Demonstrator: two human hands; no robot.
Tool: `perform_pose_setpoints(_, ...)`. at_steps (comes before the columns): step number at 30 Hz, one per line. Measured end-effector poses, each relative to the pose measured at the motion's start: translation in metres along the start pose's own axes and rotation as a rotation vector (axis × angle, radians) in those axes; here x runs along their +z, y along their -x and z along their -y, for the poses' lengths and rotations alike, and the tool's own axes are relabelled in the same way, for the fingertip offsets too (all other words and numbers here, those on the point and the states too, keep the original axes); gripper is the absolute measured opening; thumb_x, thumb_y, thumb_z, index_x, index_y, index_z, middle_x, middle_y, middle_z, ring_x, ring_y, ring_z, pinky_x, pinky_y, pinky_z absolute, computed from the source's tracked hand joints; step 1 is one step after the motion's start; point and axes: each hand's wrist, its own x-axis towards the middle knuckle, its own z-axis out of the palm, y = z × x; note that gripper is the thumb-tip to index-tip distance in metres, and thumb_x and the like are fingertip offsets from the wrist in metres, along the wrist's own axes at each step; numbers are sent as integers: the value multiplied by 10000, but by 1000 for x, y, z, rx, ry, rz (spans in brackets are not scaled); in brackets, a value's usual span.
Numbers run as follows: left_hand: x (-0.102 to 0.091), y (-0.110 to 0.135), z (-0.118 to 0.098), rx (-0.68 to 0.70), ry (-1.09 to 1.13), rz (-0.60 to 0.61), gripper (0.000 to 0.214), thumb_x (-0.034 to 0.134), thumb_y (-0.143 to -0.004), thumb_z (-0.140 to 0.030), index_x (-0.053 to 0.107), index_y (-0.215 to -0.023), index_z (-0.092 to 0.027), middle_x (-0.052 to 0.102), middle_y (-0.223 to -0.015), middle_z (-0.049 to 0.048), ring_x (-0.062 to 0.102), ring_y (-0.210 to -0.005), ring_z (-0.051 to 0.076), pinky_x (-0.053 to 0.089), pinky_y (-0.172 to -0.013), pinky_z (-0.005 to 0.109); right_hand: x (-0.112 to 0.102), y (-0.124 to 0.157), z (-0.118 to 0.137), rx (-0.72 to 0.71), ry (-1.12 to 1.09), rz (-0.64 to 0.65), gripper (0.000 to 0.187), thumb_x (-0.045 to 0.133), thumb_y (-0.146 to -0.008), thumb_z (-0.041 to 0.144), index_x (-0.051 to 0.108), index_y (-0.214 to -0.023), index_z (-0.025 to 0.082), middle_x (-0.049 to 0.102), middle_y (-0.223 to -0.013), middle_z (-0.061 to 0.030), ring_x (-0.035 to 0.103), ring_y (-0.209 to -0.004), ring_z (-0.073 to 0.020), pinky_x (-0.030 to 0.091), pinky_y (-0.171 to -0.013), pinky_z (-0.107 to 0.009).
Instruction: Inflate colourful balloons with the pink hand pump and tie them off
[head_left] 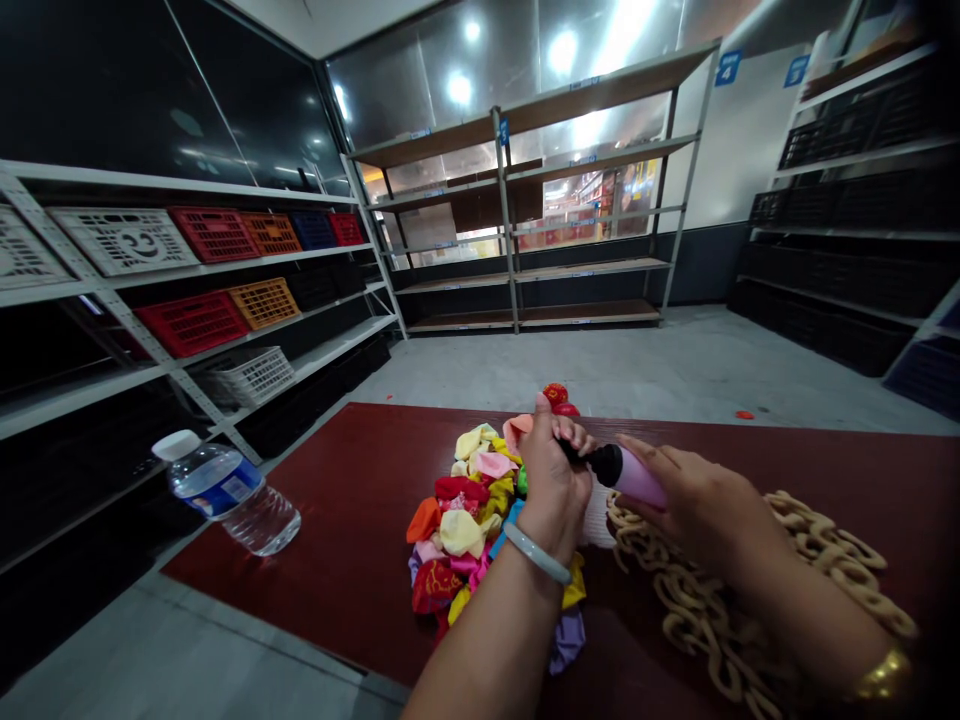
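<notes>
My left hand (553,480) is closed, pinching the neck of an uninflated peach balloon (519,430) over the black nozzle of a pink hand pump (628,473). Around the pump's pink body my right hand (694,495) is wrapped. Both hands hover just above a dark red table (345,520). Beneath and left of my left hand lies a pile of several limp balloons (469,520) in yellow, pink, red, orange and purple. Two small red balloons (559,398) sit just beyond my fingers.
A water bottle (229,492) lies on its side at the table's left corner. A beige chain-link item (750,580) is spread under my right forearm. Metal shelves with coloured crates (217,280) line the left wall; more shelving stands at the back and right.
</notes>
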Motion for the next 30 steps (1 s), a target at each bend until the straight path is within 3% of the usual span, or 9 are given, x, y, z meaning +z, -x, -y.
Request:
perform_pose_setpoints(4,-2,-9,-30,106,20,-59,516,649,-894,-468,361,-569,-189,353,-481,-65,330,-388,60,255,-423,214,-2,-1,-13,6,-61,20,587,617,-864,482,515,-1406,281,724,-1096,-82,701,-894,-279,542,-695,-395)
perform_pose_setpoints(7,-5,-15,-53,199,5,-64,518,683,-858,-503,365,-590,-193,358,-492,-73,335,-391,54,249,-423,211,-8,-2,-23,11,-118,47,532,619,-867,435,547,-1379,306,716,-1192,-70,703,-980,-284,555,-742,-395)
perform_pose_setpoints(10,-7,-17,-62,259,-9,-64,540,700,-827,-543,366,-588,-193,353,-490,-76,335,-392,49,234,-416,211,-12,-2,-30,19,-124,83,539,615,-866,472,545,-1377,317,706,-1230,-58,700,-1021,-282,558,-772,-399)
perform_pose_setpoints(16,-4,-12,-45,279,13,-83,548,653,-862,-551,346,-582,-193,337,-492,-69,339,-395,56,229,-418,210,-11,1,-25,18,-73,92,560,629,-832,498,550,-1354,309,728,-1155,-57,716,-922,-281,547,-692,-395)
perform_pose_setpoints(25,15,17,7,81,-46,-12,591,587,-876,-617,335,-551,-192,291,-446,-60,286,-369,64,222,-410,219,-14,0,5,38,26,54,560,609,-836,478,531,-1352,274,744,-1078,-66,717,-829,-283,526,-649,-393)
perform_pose_setpoints(30,16,16,0,95,-72,17,584,595,-881,-598,338,-548,-193,291,-443,-60,285,-363,64,211,-400,220,-7,-2,5,13,-17,35,588,608,-839,478,511,-1383,274,734,-1141,-76,720,-847,-279,541,-659,-385)
